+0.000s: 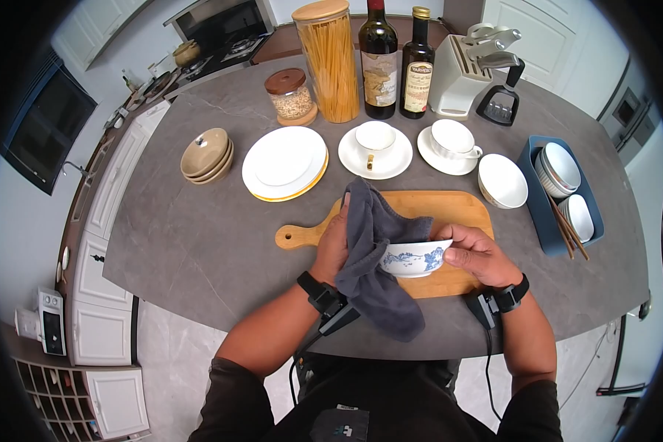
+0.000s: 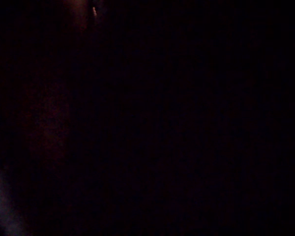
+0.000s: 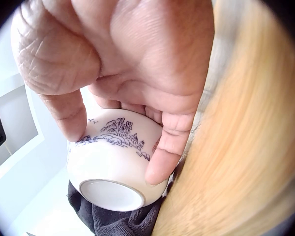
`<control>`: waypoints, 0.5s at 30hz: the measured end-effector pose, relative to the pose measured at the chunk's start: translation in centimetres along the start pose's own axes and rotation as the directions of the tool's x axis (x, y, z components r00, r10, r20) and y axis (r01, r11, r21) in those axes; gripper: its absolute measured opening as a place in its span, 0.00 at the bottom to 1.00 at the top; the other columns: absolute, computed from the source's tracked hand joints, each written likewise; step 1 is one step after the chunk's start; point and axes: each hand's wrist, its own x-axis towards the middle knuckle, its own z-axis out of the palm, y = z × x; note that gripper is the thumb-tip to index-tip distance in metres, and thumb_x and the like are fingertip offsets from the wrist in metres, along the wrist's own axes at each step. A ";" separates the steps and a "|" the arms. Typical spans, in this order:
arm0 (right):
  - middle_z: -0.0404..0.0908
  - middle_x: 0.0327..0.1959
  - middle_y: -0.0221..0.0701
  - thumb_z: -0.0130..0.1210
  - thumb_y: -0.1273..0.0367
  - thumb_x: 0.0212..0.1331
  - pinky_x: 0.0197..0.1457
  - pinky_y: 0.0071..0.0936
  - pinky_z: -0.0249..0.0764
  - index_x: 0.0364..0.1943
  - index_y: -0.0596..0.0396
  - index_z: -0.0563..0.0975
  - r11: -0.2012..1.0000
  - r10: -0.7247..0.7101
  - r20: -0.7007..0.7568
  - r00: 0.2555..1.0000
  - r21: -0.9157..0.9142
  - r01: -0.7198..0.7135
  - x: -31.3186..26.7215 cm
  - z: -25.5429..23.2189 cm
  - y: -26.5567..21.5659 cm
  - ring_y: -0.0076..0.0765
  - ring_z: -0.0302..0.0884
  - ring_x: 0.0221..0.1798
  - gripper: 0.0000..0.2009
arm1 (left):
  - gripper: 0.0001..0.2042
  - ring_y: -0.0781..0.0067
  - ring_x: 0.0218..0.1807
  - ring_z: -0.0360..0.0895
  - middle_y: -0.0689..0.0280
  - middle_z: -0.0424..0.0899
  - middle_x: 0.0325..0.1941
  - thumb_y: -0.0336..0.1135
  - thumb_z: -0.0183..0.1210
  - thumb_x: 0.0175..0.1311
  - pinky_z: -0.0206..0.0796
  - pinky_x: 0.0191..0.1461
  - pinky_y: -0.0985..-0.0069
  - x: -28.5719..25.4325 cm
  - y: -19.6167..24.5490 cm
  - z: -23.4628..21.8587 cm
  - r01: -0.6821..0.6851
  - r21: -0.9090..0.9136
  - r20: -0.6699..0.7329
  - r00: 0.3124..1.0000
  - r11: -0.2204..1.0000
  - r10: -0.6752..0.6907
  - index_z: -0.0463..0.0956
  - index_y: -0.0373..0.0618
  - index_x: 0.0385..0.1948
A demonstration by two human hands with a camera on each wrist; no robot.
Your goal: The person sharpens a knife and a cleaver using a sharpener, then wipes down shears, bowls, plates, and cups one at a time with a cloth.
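Note:
Over the cutting board (image 1: 457, 208), my right hand (image 1: 486, 258) grips a white bowl (image 1: 414, 259) with a blue landscape pattern by its rim. In the right wrist view, thumb and fingers curl round the bowl (image 3: 113, 152), and its round foot faces the camera. My left hand (image 1: 333, 247) holds a dark grey towel (image 1: 372, 272) against the bowl's left side. Most of the left fingers are hidden under the towel, whose lower end hangs past the board's near edge. The left wrist view is almost wholly dark.
White plates (image 1: 283, 163), brown bowls (image 1: 208, 156), two cups on saucers (image 1: 376, 151) and a white bowl (image 1: 502, 181) stand beyond the board. At right is a blue bin (image 1: 541, 214) with bowls and chopsticks. Bottles (image 1: 379, 74), jars and a knife block (image 1: 457, 77) line the back.

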 end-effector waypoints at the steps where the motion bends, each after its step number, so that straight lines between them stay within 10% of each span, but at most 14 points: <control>1: 0.84 0.48 0.27 0.59 0.65 0.76 0.61 0.24 0.72 0.53 0.60 0.78 1.000 0.000 -0.001 1.000 0.002 0.000 0.0 0.0 0.0 0.20 0.78 0.52 0.13 | 0.26 0.79 0.46 0.83 0.68 0.85 0.47 0.62 0.47 0.81 0.79 0.51 0.79 0.1 0.0 -0.1 0.000 0.000 0.000 1.000 1.000 0.000 0.78 0.46 0.55; 15: 0.84 0.48 0.26 0.59 0.63 0.76 0.59 0.22 0.72 0.52 0.60 0.78 1.000 -0.006 0.000 1.000 -0.012 0.006 0.0 0.1 -0.1 0.19 0.77 0.51 0.13 | 0.26 0.80 0.46 0.83 0.68 0.85 0.47 0.60 0.45 0.83 0.79 0.51 0.80 0.2 -0.2 -0.4 -0.010 0.029 0.010 1.000 1.000 0.009 0.77 0.45 0.56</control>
